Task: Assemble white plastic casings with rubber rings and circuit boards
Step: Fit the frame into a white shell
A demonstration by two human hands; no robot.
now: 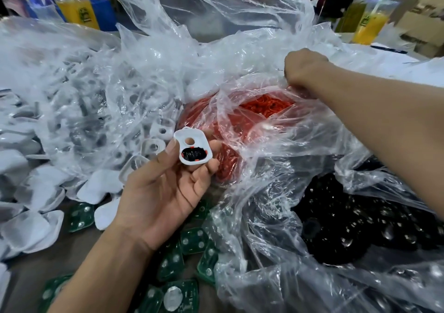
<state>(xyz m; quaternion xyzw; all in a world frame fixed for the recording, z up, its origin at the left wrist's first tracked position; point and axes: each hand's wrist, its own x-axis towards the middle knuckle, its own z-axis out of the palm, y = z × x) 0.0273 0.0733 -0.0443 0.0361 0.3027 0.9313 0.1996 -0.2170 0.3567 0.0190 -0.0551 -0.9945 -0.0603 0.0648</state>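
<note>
Bags of clear plastic crowd the surface point(31, 272). The middle bag point(271, 130) holds a mass of red rings point(262, 106); its mouth is pulled up by the right hand point(304, 69), whose curled fingers pinch the film at the rim. The bag at right point(312, 260) is filled with black parts point(348, 226), probably rubber pads, though the film blurs them. The left bag point(79, 84) holds white casings point(153, 147), and more casings point(36, 228) lie loose beside it. The left hand point(163, 192), palm up, pinches one casing point(192, 150) between thumb and fingertips just in front of the ring bag; a black insert sits in its oval opening. Green boards point(189, 240) lie scattered on the surface under that wrist. Two cups of orange drink point(79, 12) stand at the back.
</note>
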